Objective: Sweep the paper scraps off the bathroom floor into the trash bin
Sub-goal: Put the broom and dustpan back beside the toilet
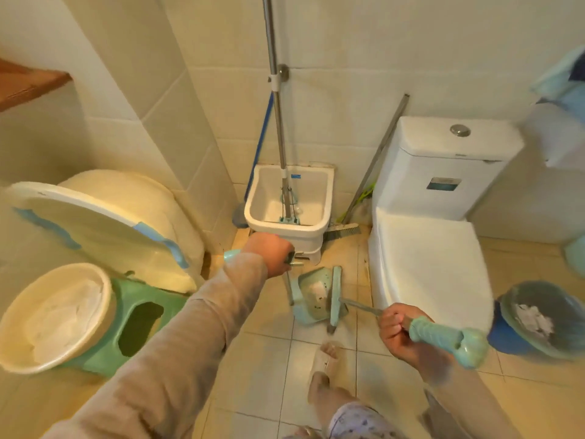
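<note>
A light green dustpan [308,304] rests on the tiled floor beside the toilet, with white paper scraps [317,290] lying inside it. My left hand [272,253] grips the top of the dustpan's long handle. My right hand [399,327] is closed on the pale green handle of a broom [443,335], whose flat head [335,296] stands against the dustpan's mouth. The trash bin [538,318], blue with a plastic liner and crumpled paper in it, stands on the floor at the right, past the toilet.
A white toilet [427,248] stands to the right of the dustpan. A mop sink [289,201] with a mop pole sits against the back wall. A green stool [139,321], a cream basin [53,315] and tubs crowd the left. My bare foot [324,359] is below the dustpan.
</note>
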